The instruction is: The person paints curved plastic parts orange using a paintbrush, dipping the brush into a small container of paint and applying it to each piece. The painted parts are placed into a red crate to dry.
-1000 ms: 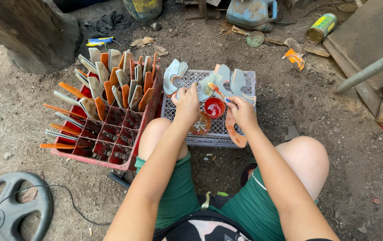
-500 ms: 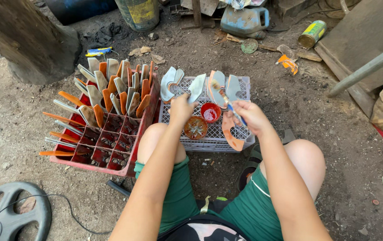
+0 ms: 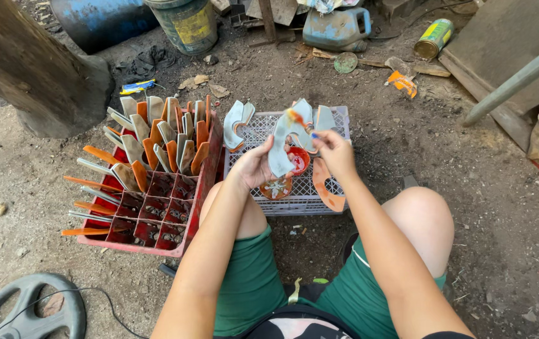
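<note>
My left hand (image 3: 254, 166) holds up a curved grey metal piece (image 3: 280, 147) over an upturned grey plastic crate (image 3: 285, 199). Close beside it, my right hand (image 3: 335, 150) pinches a thin brush with an orange tip (image 3: 294, 117) that touches the top of the piece. A small red cup of paint (image 3: 299, 160) and a round lid (image 3: 276, 188) sit on the crate under my hands. More curved pieces, grey (image 3: 237, 122) and orange-painted (image 3: 326, 185), lie on the crate.
A red divided crate (image 3: 150, 213) at my left holds several grey and orange pieces on end. A thick wooden post (image 3: 37, 75), a blue drum (image 3: 103, 22), a bucket (image 3: 188, 25) and a blue jug (image 3: 338, 28) stand behind. A black wheel (image 3: 27, 307) lies lower left.
My left hand has lifted a grey piece off the crate and raised it upright. My right hand has brought the brush from the red cup up to the piece's top.
</note>
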